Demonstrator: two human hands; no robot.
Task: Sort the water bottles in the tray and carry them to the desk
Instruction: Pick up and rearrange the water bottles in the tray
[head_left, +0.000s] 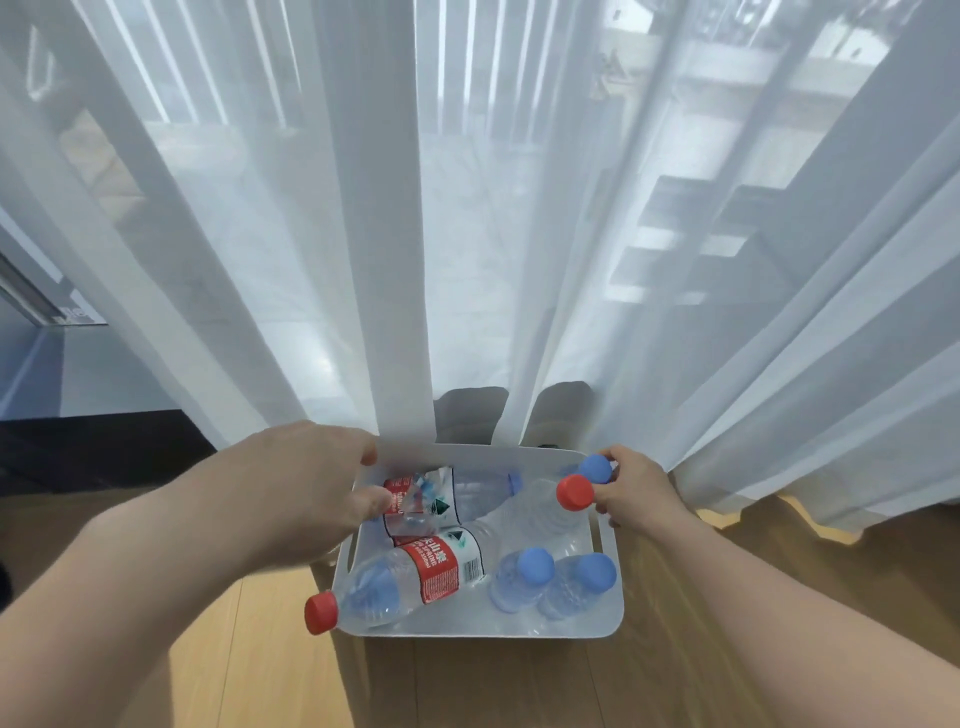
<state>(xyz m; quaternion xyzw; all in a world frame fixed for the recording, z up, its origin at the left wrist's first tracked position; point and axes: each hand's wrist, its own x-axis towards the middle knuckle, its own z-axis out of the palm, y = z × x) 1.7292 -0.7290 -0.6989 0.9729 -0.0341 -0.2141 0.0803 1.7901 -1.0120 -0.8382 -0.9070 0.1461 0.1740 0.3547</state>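
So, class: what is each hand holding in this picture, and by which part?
The left hand grips the white tray by its far left rim. The right hand pinches the blue cap of a bottle at the tray's far right corner.

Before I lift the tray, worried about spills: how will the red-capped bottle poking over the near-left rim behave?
The red-capped bottle lies on its side with its cap past the tray rim, so it may roll or slide out. It looks full, probably heavy.
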